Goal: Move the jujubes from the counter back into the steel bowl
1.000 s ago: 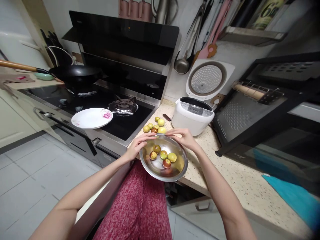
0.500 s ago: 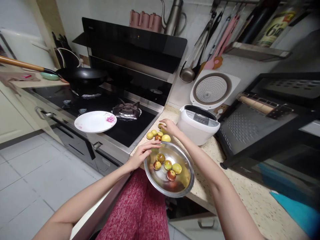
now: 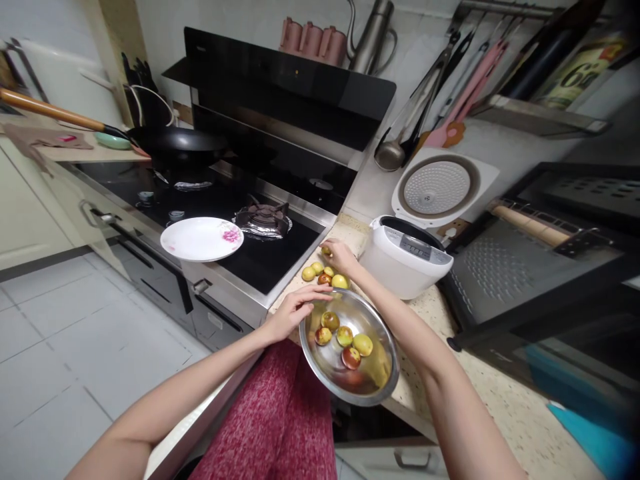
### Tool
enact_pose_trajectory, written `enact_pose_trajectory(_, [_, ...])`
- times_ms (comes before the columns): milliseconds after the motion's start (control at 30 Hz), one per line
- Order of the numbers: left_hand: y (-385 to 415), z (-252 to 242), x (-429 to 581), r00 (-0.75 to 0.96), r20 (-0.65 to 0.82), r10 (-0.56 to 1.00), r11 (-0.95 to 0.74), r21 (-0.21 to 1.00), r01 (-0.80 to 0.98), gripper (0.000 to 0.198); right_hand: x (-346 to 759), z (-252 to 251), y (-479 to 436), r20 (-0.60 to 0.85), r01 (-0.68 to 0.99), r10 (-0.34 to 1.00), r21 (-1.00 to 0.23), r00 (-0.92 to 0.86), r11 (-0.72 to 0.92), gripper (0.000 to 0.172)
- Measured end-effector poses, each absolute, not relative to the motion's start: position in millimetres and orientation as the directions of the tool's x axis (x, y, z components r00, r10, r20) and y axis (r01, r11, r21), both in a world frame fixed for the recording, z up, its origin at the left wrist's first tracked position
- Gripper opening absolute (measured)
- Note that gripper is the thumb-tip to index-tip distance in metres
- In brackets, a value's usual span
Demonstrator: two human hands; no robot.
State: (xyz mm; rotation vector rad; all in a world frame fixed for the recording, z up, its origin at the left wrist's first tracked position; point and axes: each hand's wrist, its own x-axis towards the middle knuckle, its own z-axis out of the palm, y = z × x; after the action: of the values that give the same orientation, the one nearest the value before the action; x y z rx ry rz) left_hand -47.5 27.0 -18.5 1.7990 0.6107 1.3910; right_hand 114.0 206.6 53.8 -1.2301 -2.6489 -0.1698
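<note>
A steel bowl [image 3: 385, 373] with several green and brown-red round fruits [image 3: 351, 358] inside juts over the counter's front edge. My left hand [image 3: 295, 310] rests on the bowl's far left rim, its fingers stretched out over the rim. Beyond the bowl, my right hand [image 3: 339, 255] has its fingers bent around a small fruit [image 3: 326, 251], partly hidden by the hand. Several more fruits, among them a yellow-green one [image 3: 309, 274], lie on the counter between my right hand and the bowl.
A white rice cooker [image 3: 403, 267] with its lid raised stands right of my right hand. On the left are a black stove [image 3: 260, 267], a flowered plate [image 3: 200, 240] at its front edge and a wok [image 3: 175, 143]. A dark oven-like appliance [image 3: 500, 267] stands at the right.
The camera view has shifted, so most things appear farther right. My right fingers have closed around a fruit at the back of the group. My left hand stays on the bowl's rim.
</note>
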Motion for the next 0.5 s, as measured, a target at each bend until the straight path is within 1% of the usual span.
enact_pose_trajectory(67, [27,-18,-47,0.292,0.588,0.754,-0.593,0.801,-0.082,0.038,120,61,199,0.337,0.688,0.646,0.004,-0.685,0.726,0.034])
enact_pose_trajectory(133, [26,-17,-48,0.292,0.595,0.749,-0.599,0.796,-0.086,0.039,130,67,186,0.486,0.570,0.496,0.005,-0.719,0.822,0.032])
enact_pose_trajectory(200, [25,-16,-48,0.295,0.594,0.748,-0.600,0.796,-0.082,0.038,143,73,167,0.606,0.457,0.351,0.024,-0.714,0.889,0.030])
enact_pose_trajectory(233, [24,-15,-49,0.297,0.591,0.750,-0.598,0.798,-0.075,0.038,150,76,155,0.637,0.425,0.310,0.031,-0.706,0.905,0.030])
enact_pose_trajectory(400, [25,-14,-51,0.315,0.593,0.741,-0.611,0.790,-0.050,0.036,179,83,88,0.707,0.294,0.216,-0.012,-0.673,0.956,0.034])
enact_pose_trajectory(433, [25,-15,-51,0.317,0.601,0.734,-0.619,0.783,-0.051,0.036,182,83,77,0.700,0.273,0.215,-0.030,-0.681,0.962,0.035])
enact_pose_trajectory(500, [27,-16,-52,0.316,0.611,0.726,-0.630,0.775,-0.052,0.037,187,82,59,0.646,0.220,0.234,-0.103,-0.727,0.970,0.034])
